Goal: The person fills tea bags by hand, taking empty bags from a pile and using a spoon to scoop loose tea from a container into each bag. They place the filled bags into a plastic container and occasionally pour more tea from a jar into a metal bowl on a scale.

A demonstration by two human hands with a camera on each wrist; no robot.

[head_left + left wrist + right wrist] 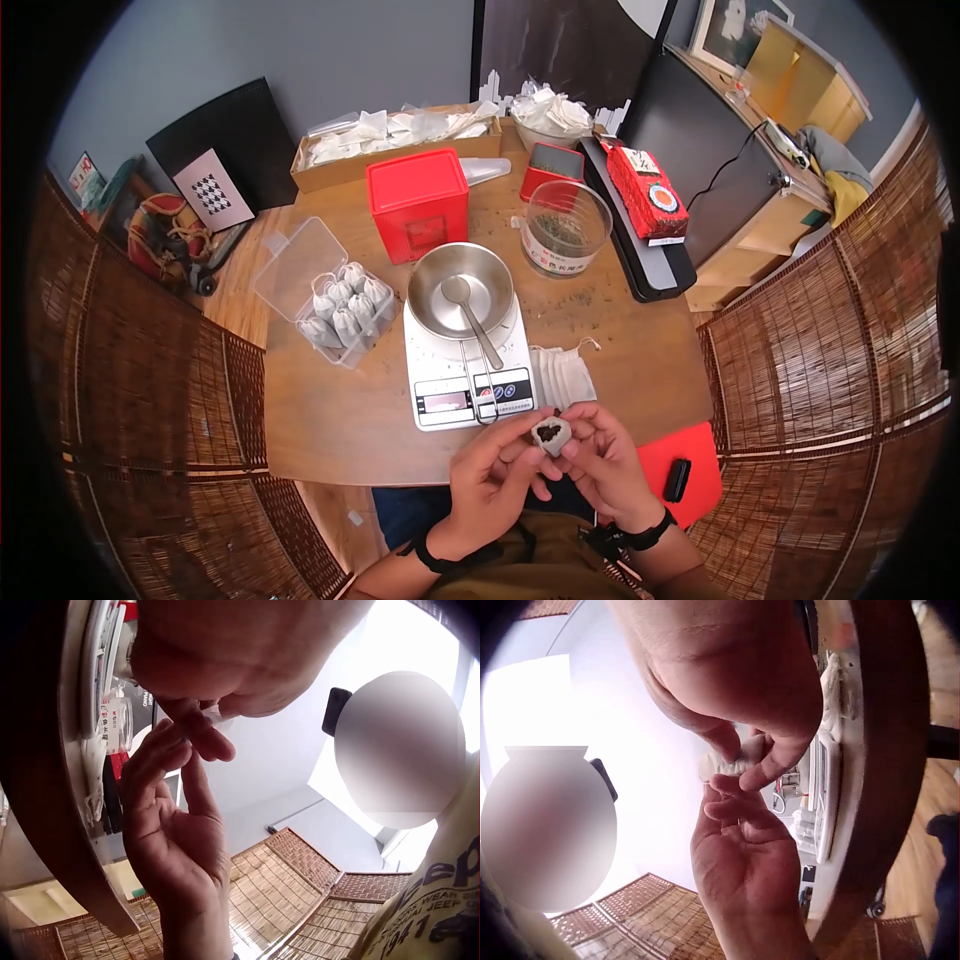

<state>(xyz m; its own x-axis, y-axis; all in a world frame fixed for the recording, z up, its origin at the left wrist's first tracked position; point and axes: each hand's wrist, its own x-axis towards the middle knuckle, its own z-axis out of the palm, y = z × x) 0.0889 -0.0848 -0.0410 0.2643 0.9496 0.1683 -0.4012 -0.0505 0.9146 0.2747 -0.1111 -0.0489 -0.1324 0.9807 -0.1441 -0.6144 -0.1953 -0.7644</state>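
"So, what's on the wooden table (330,425)?"

"Long cardboard box (330,178) at the back, full of white packets (370,128). In front of it, a red canister (418,205), lid on, contents hidden. Nearer, a white scale (427,352) with a steel pan (492,288) on top; spoon (456,290) inside, handle over the rim."

"Clear containers?"

"Two. Printed tub (560,262) right of the pan, dried greenish bits (562,230) inside. Plastic box (372,340) left of the scale, lid swung back, packed with filled pouches (350,300), string loop on at least one."

"Smaller ones?"

"Bowl (558,138) at the back, heaped with more white packets. Red tin (528,182) just behind the tub, top off, dark green stuff in it, can't tell what. Flat pouches (565,378) lie fanned by the scale's right edge."

"Hands?"

"Close together in front of the scale. Left hand (495,478) pinches one side of an open pouch (552,442), right hand (607,465) pinches the other. Fingers overlap in both wrist views, so can't tell exactly which ones carry it."

"And that pouch?"

"Held up between the fingertips at the table's near edge, mouth facing the head camera. Dark filling (548,433) shows in the mouth."
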